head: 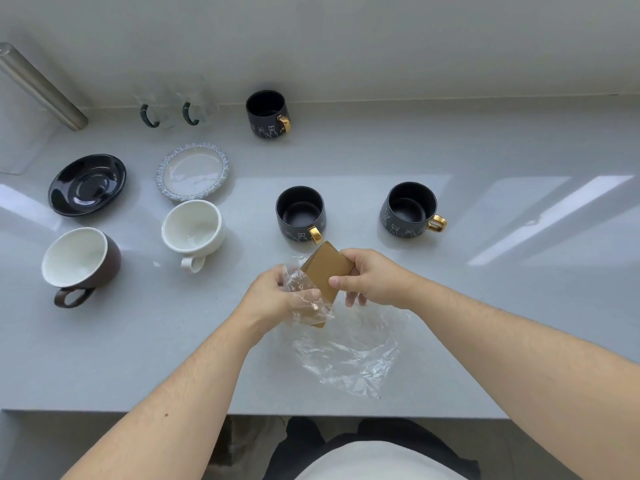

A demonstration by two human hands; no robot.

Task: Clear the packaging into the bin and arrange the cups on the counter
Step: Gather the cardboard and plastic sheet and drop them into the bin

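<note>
Over the front middle of the counter both hands hold a brown cardboard piece (325, 271). My right hand (370, 276) grips its right edge. My left hand (277, 292) holds its lower left end together with crumpled clear plastic wrap (349, 351), which trails down onto the counter. Three dark mugs with gold handles stand upright: one just behind the cardboard (300, 213), one to the right (410, 209), one at the back (267, 113). A white cup (192, 228) and a brown cup with white inside (80, 260) stand at the left.
A black saucer (87, 184) and a patterned white saucer (192, 171) lie at the left behind the cups. Two clear glass cups with green handles (173, 109) stand by the back wall. A metal bar (38, 88) slants at the far left. The counter's front edge (104, 410) runs below my arms.
</note>
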